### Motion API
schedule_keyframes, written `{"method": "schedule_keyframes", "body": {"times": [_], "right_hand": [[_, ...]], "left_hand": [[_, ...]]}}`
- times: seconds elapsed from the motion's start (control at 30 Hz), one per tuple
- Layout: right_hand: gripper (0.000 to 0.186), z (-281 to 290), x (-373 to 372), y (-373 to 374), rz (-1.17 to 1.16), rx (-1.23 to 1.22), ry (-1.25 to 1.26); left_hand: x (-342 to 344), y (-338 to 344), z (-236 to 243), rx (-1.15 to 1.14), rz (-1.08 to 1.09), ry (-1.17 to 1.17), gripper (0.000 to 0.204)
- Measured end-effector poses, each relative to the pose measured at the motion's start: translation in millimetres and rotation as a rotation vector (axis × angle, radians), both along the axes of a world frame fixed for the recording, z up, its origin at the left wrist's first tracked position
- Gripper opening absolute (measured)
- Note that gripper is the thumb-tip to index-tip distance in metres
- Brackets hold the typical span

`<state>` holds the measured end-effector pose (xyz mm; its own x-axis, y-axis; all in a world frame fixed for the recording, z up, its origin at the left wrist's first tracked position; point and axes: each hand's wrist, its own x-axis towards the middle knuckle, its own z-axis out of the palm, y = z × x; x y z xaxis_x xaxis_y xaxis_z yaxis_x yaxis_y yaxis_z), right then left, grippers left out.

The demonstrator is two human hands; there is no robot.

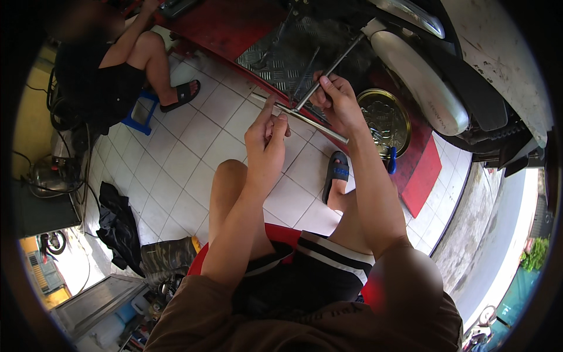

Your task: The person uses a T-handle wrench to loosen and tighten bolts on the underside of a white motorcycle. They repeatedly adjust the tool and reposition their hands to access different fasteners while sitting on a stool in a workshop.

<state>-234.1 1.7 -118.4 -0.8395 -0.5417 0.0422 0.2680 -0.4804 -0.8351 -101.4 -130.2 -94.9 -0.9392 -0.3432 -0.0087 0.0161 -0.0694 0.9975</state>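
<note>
"What do we see in the head view?"

"Our right hand [336,101] is curled around the shaft of a long, silver metal T-handle wrench [345,56]. Our left hand [267,138] is half curled, its index finger extended to the crossbar; we can't tell whether it grips."

"Where's the wrench?"

"In front of us, above the floor's edge and the red metal platform [423,180], its far end up by the black-and-silver motorcycle [419,82]. Whether it sits on a fastener, we can't tell."

"How far along are we?"

"Midway, we'd judge: the wrench is in hand, and the rounded silver cover is on the bike. Whether any fastener has been turned doesn't show. The round golden metal tray [384,91] lies beside it, its contents too dim for us to count."
</note>
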Motion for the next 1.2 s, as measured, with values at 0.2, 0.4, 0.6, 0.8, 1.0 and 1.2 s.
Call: {"method": "schedule_keyframes", "body": {"times": [0.2, 0.4, 0.6, 0.8, 1.0, 1.2], "right_hand": [[0.021, -4.2, -6.5, 1.6, 0.029, -0.164, -0.010], [0.019, -3.4, -4.9, -3.4, -0.049, -0.088, -0.041], [0.020, -6.3, -10.7, -0.2, -0.064, -0.104, -0.031], [0.020, -2.6, -8.3, -2.2, -0.121, -0.038, -0.057], [0.020, -6.0, -19.8, 2.6, -0.137, -0.124, -0.029], [0.019, -3.5, -19.0, 2.1, -0.168, -0.187, -0.117]], "left_hand": [[10.3, 13.3, 8.8, -0.246, -0.368, 0.100, 0.041], [1.3, 8.2, -8.8, -0.086, -0.006, -0.105, 0.044], [9.9, 11.1, 21.1, -0.351, -0.230, 0.200, 0.035], [0.8, 3.6, -6.2, -0.078, -0.006, -0.090, 0.037], [8.2, 11.1, 4.6, -0.211, -0.133, 0.098, 0.034], [-4.1, -9.6, 3.6, -0.342, 0.038, 0.120, 0.037]]}}
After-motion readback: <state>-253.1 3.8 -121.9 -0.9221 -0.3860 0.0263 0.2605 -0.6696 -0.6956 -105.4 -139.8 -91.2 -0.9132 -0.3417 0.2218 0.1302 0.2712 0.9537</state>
